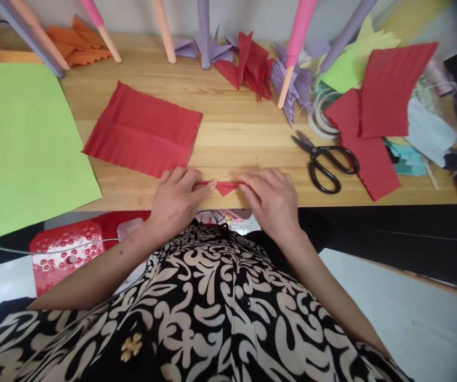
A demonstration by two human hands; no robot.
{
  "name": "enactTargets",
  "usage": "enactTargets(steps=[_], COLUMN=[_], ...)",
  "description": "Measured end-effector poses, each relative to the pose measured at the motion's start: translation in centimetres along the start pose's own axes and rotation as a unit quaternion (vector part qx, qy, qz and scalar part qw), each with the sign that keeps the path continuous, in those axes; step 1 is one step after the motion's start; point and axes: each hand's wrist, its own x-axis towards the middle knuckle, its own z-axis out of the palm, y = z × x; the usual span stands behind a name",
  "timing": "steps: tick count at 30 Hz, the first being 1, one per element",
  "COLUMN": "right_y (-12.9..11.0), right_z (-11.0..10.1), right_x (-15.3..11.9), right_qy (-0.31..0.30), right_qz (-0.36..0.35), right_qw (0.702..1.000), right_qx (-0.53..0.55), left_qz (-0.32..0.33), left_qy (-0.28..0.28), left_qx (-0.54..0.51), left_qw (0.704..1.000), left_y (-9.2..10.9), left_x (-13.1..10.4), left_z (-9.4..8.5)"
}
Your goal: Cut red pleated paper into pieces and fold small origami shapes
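Near the front edge of the wooden table lies a narrow, folded strip of red paper [225, 187], with a small pointed flap showing at its middle. My left hand [178, 196] is closed on its left end, thumb pressed toward the flap. At the right end, the fingers of my right hand [270, 199] pinch the same strip. Just beyond my left hand a creased sheet of red crepe paper [143, 127] lies flat. Black-handled scissors [324, 159] rest to the right of my right hand, blades partly apart.
A large green sheet [25, 143] overhangs the table's left front edge. Folded red paper [252, 66] and upright paper-wrapped sticks [203, 34] line the back. Tape rolls [322, 114] and more red pieces [391, 95] crowd the right. A red plastic stool [67, 246] stands below.
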Motion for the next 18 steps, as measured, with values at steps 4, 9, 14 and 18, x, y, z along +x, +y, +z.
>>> enactTargets(steps=[4,9,14,18], right_y=[-0.7,-0.3,-0.2,-0.5], right_z=[1.1,1.3,1.7,1.9], right_x=[1.5,1.6,1.0,0.7], right_qy=[-0.053,-0.076,-0.042,-0.005], right_qz=[-0.002,0.022,0.014,-0.018], right_qw=[0.999,0.996,0.997,0.998], right_qx=[0.001,0.041,0.063,0.058], left_qz=[0.012,-0.018,-0.015,0.035], left_qy=[0.019,0.048,0.077,0.01], left_qx=[0.0,-0.029,-0.068,-0.088], left_qw=[1.0,0.998,0.995,0.995], left_y=[-0.1,-0.8,-0.4,0.6], left_x=[-0.1,-0.9,0.1,2.4], left_z=[-0.1,-1.0,-2.5,-2.1])
